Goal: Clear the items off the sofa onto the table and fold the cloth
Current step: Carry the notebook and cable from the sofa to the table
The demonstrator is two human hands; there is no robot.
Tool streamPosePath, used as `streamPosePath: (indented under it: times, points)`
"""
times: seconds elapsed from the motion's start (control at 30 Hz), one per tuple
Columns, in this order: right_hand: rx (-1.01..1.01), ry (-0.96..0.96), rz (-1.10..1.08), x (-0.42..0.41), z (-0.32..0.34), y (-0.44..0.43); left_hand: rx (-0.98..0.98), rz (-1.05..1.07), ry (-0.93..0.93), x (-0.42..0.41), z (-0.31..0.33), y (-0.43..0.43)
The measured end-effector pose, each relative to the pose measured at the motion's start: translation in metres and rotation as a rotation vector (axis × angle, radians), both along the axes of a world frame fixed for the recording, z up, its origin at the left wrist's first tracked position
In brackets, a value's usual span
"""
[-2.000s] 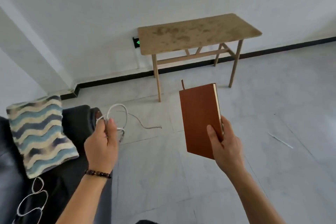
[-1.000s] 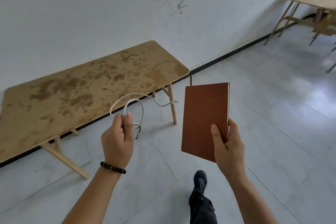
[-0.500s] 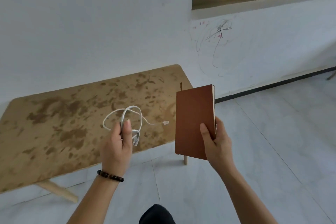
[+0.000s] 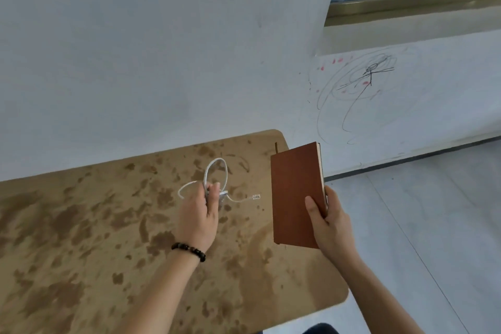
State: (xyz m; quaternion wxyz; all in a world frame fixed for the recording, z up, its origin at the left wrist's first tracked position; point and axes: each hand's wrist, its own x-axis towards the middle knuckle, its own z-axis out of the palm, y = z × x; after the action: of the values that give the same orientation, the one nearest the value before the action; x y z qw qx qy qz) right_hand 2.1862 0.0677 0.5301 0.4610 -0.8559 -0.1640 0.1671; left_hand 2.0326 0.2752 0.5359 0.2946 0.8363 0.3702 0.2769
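A: Nearest, what are the hands doing?

B: The left hand [image 4: 199, 218], with a dark bead bracelet [image 4: 189, 250] on its wrist, has its fingers [image 4: 214, 192] curled tight around a coiled white cable [image 4: 217, 175]. The right hand [image 4: 329, 221] grips a brown notebook [image 4: 295, 194], thumb pressed on the cover and the other fingers wrapped behind its page edge.

A: Where do those things sit against the fingers?

B: The cable's loops stand up above the left fingertips, and one loose end with a small plug trails out to their right. The notebook rises upright above the right thumb, its lower corner just below that hand's grip.

A: And underneath?

B: Both hands hang over the stained wooden table [image 4: 81, 238]; the notebook is over its right end. I cannot tell whether the cable touches the top.

A: Beyond that?

B: A white wall [image 4: 162, 49] with pencil scribbles [image 4: 363, 89] beyond and to the right of the notebook, a window frame [image 4: 406, 5] above them, and grey floor tiles [image 4: 423, 225] right of the right hand.
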Motion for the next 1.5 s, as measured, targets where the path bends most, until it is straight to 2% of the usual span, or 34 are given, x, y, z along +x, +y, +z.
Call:
streamPosePath:
  times: [0.27,0.47,0.53,0.6,0.67,0.8,0.9,1.07,1.13,1.27,1.37,1.5]
  points:
    - [-0.032,0.133,0.130,0.112,-0.053,0.076,-0.103,0.035,0.126,0.091,-0.032,0.033]
    - [0.002,0.360,0.296,0.197,-0.116,0.141,-0.203,0.140,0.259,0.108,-0.076,0.025]
    - [-0.095,0.278,0.336,0.219,-0.137,0.162,-0.229,0.176,0.284,0.117,-0.087,0.024]
    - [-0.289,0.124,0.364,0.236,-0.157,0.175,-0.273,0.214,0.287,0.130,-0.093,0.022]
    - [-0.438,0.075,0.421,0.245,-0.171,0.177,-0.295,0.239,0.312,0.141,-0.099,0.020]
    - [-0.618,-0.101,0.730,0.236,-0.188,0.154,-0.231,0.258,0.354,0.163,-0.101,0.018]
    - [-0.674,-0.141,0.853,0.236,-0.193,0.143,-0.114,0.214,0.313,0.182,-0.089,0.022]
    - [-0.691,-0.162,0.861,0.238,-0.194,0.141,0.113,0.147,0.187,0.210,-0.075,0.042]
    - [-0.688,-0.171,0.868,0.237,-0.195,0.142,0.085,0.107,0.258,0.216,-0.090,0.053]
    - [-0.648,-0.121,0.807,0.236,-0.199,0.143,-0.013,-0.010,0.558,0.222,-0.144,0.070]
    - [-0.633,-0.085,0.769,0.236,-0.203,0.144,-0.087,-0.008,0.732,0.227,-0.176,0.076]
    - [-0.670,-0.094,0.778,0.235,-0.201,0.145,-0.146,0.125,0.735,0.241,-0.182,0.083]
